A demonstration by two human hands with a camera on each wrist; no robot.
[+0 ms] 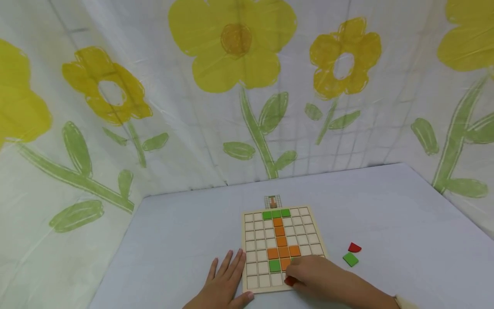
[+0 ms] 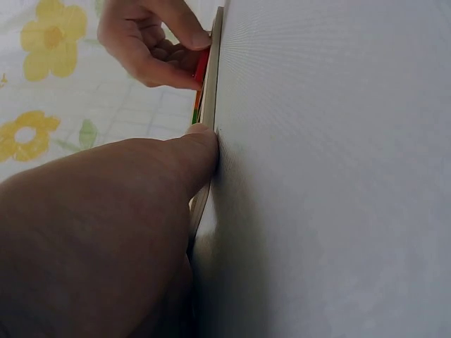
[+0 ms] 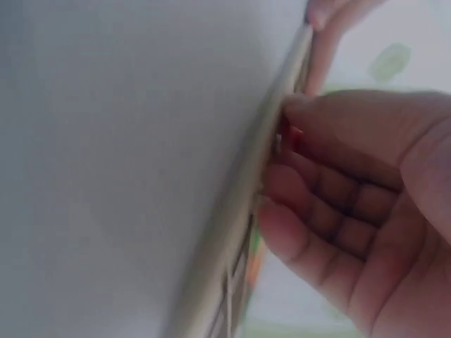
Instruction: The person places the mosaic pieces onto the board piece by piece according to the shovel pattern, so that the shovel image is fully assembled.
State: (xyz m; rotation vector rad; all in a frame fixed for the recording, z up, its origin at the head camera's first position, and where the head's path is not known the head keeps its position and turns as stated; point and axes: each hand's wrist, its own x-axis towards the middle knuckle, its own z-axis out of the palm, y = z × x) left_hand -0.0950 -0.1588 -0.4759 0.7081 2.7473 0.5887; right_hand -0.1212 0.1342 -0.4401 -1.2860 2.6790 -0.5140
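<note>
A square wooden grid board (image 1: pixel 252 256) lies on the table, with green and orange square tiles set in several of its cells. My right hand (image 1: pixel 322 277) pinches a red tile (image 1: pixel 290 281) at the board's near row; the tile shows between thumb and finger in the left wrist view (image 2: pixel 202 65). Part of the board's lower right lies hidden under that hand. My left hand (image 1: pixel 225 281) rests flat beside the board's left edge, its fingers straight and its thumb touching the near left corner.
To the right of the board lie a loose red quarter-round tile (image 1: pixel 354 247) and a green square tile (image 1: pixel 350 259). A small printed pattern card (image 1: pixel 272 201) sits behind the far edge. A flower-printed curtain (image 1: pixel 193 128) hangs behind the pale table (image 1: pixel 173 240).
</note>
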